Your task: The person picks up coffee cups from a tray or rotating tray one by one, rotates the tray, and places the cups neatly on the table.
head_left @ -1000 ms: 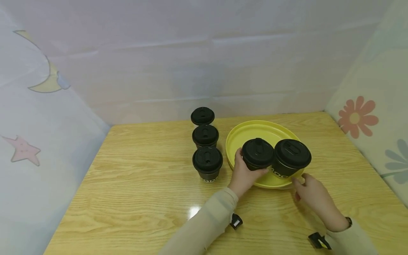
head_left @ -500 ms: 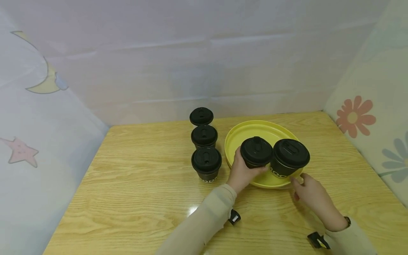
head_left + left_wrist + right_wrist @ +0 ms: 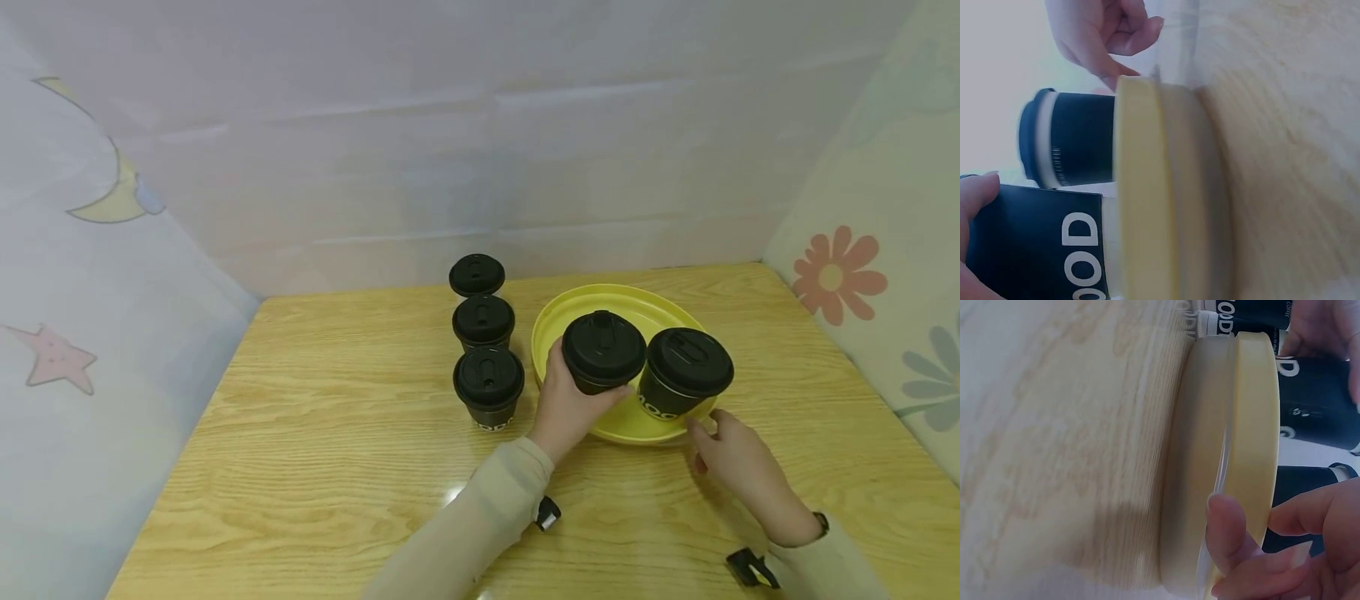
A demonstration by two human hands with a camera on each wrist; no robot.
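My left hand grips a black lidded coffee cup from its left and near side, over the yellow round tray. Its base is behind the tray's rim in the left wrist view, so I cannot tell whether it touches the tray. Beside it on the tray stands a second black coffee cup, upright. My right hand pinches the tray's near-right rim; in the right wrist view the thumb lies against the rim's outer side and a fingertip touches its edge.
Left of the tray, three more black lidded cups stand in a row running away from me: near, middle and far. The wooden table ends at a pale cloth backdrop.
My left hand has raised its cup slightly; the lid now looks larger and a little higher. The right hand stays at the tray's rim, and the other cups have not moved.
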